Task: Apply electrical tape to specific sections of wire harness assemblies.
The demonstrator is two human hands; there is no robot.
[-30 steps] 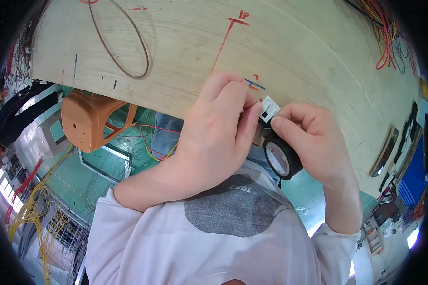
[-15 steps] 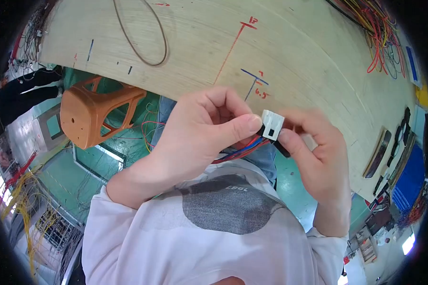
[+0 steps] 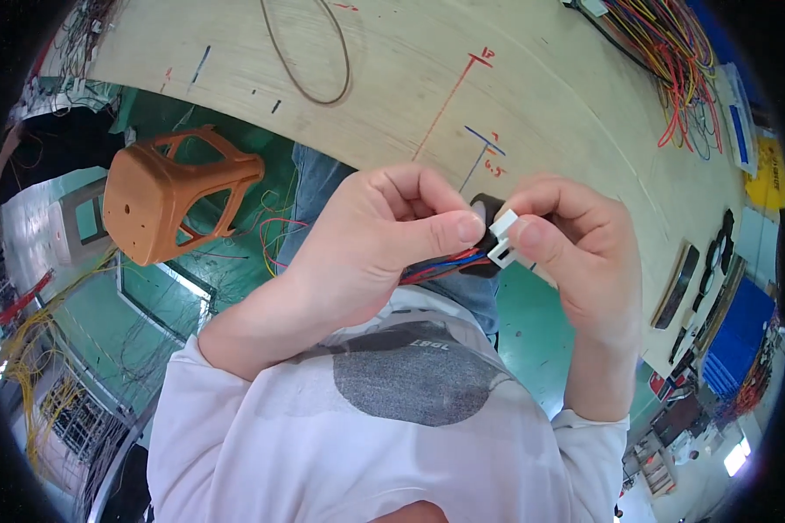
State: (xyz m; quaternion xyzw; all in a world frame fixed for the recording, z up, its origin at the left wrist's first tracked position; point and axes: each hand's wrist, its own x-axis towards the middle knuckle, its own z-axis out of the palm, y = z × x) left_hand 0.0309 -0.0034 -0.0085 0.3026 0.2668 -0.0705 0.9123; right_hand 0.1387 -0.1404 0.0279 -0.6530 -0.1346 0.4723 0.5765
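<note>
A small white plastic connector [image 3: 502, 228] is pinched between the thumb and fingers of my right hand [image 3: 576, 248]. Its shape now shows a narrow side with a notched end. My left hand [image 3: 384, 222] grips the bundle of red, blue and dark wires [image 3: 445, 266] just behind the connector, thumb against fingertips. The bundle trails down toward my lap. A black strip-like piece [image 3: 487, 207], possibly tape, shows between the two hands and below the connector; how it is attached is hidden by my fingers.
The pale wooden table [image 3: 410, 87] with red and blue marks lies ahead. A brown cable loop [image 3: 347, 83] rests on it, and coloured wires [image 3: 672, 87] lie at far right. An orange stool [image 3: 148, 205] stands left. Blue material [image 3: 733, 336] sits at the right edge.
The white connector has turned, from its broad face to a narrower side. My right hand has closed in on it, and more of the black piece shows. The view has shifted slightly.
</note>
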